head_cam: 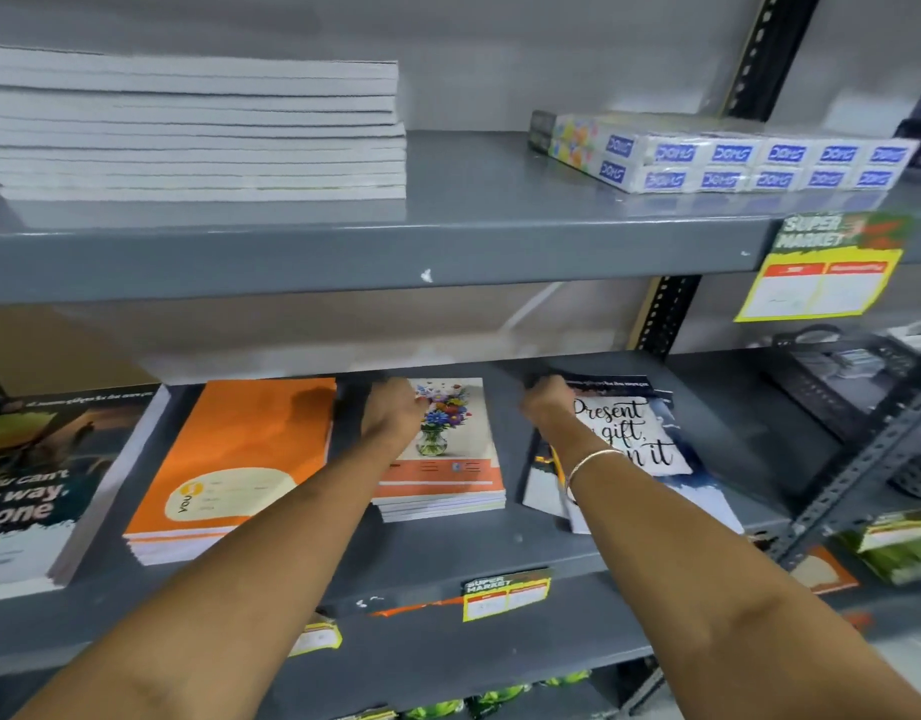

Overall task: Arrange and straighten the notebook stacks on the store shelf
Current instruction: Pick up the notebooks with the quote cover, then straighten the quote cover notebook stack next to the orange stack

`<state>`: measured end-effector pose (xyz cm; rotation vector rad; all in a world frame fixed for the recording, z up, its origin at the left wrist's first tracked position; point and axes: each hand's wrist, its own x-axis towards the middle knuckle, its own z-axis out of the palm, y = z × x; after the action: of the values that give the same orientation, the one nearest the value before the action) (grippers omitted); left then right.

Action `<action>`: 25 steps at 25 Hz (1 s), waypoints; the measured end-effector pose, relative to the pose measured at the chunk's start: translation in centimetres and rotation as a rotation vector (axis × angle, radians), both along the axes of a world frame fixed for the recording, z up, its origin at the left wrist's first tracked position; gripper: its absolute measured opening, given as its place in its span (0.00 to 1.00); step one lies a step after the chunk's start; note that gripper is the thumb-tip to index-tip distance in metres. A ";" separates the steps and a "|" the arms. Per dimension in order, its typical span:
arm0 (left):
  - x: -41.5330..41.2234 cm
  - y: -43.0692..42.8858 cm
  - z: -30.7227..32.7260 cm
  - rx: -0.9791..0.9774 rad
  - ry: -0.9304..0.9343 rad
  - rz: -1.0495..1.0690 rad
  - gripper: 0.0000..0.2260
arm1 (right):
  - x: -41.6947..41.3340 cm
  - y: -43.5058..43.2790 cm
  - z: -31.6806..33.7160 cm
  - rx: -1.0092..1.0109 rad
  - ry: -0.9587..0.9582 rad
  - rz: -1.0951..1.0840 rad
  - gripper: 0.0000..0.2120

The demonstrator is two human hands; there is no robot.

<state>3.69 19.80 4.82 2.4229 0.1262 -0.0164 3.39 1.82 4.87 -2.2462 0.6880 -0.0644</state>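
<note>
On the middle shelf (448, 553) lie several notebook stacks. My left hand (393, 410) rests on the far left corner of the flower-vase stack (448, 459), fingers curled over its edge. My right hand (549, 400) grips the far left corner of the dark blue "Present gift" stack (640, 449), which sits skewed, its books fanned apart. An orange stack (229, 465) lies left of the flower stack. At the far left is a dark stack (37, 485) with white lettering. A tall stack of white-edged notebooks (198, 132) sits on the upper shelf.
Wrapped boxes of blue-labelled stationery (728, 158) lie on the upper shelf at right. Yellow price tags (822, 272) hang from the shelf edges. A black slotted upright (666, 314) stands right of the blue stack. More goods fill the neighbouring rack (863, 376) at right.
</note>
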 end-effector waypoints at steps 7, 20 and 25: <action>-0.9 -13.1 -1.7 -0.106 0.229 -0.179 0.12 | -3.2 -12.6 -1.2 -0.142 0.127 -0.115 0.17; -1.2 -19.4 -5.1 -0.309 0.479 0.082 0.15 | -5.7 -21.1 -4.5 -0.048 0.253 -0.185 0.16; -1.6 -18.8 -3.9 -0.397 0.385 0.120 0.18 | -5.0 -21.5 -4.0 0.085 0.268 -0.213 0.13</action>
<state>2.09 1.04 0.95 1.9871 0.4030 -0.4156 -1.66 -19.72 0.89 -2.1125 1.0527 0.1614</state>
